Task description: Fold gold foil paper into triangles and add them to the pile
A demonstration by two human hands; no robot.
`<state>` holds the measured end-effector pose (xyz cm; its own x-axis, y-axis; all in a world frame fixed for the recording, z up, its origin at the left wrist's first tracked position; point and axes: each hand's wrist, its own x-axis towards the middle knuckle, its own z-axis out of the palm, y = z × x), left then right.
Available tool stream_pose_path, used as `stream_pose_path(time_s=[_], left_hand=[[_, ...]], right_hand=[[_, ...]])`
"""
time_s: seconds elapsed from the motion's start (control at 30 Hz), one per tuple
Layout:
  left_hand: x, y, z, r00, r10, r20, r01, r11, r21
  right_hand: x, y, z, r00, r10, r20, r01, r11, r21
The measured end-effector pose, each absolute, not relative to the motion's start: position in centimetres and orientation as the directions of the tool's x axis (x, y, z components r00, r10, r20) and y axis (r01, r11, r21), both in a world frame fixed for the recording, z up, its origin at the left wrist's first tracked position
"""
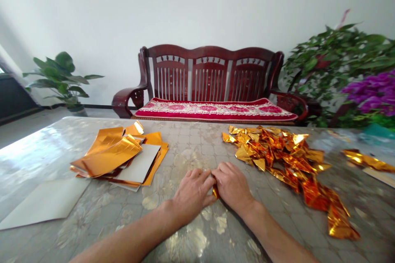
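Both hands meet over the table [129,218] at the near middle. Between them is a small piece of gold foil paper [215,191], mostly covered by the fingers. My left hand [194,193] has its fingers bent and closed on the foil paper's left side. My right hand [233,185] is closed on it from the right, fingertips close to the left ones. To the left lies a loose stack of gold foil sheets [114,152], one showing its pale back. A heap of folded gold foil pieces [277,152] spreads out on the right.
A pale sheet [46,201] lies at the table's left. More gold foil [368,160] and clear plastic [331,141] are at the right. Beyond the table stands a dark wooden bench [210,74], with potted plants [63,78] and purple flowers [375,92] at the sides.
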<state>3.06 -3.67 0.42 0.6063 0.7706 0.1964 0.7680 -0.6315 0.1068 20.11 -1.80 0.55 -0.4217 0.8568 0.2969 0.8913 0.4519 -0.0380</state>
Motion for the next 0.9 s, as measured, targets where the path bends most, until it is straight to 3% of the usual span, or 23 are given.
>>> stream_pose_path(time_s=[0.2,0.43,0.63,0.9], left_hand=[[3.1,-3.7,0.6,0.613,0.765,0.197,0.762,-0.638,0.106],[2.9,-3.9,0.2,0.605,0.774,0.186,0.772,-0.627,0.098],[3.2,-4.3,0.1,0.579,0.777,0.246,0.795,-0.605,0.042],[3.2,-4.8,0.2,0.735,0.614,0.289,0.647,-0.762,-0.027]], right_hand=[[19.8,-1.8,0.3,-0.473,0.821,0.32,0.872,0.489,0.036],[19.5,-2.5,1.3,-0.513,0.821,0.25,0.855,0.514,0.067],[20.0,-2.8,1.6,-0.498,0.84,0.215,0.862,0.506,0.017],[20.8,-2.3,2.0,-0.503,0.85,0.156,0.847,0.521,-0.106]])
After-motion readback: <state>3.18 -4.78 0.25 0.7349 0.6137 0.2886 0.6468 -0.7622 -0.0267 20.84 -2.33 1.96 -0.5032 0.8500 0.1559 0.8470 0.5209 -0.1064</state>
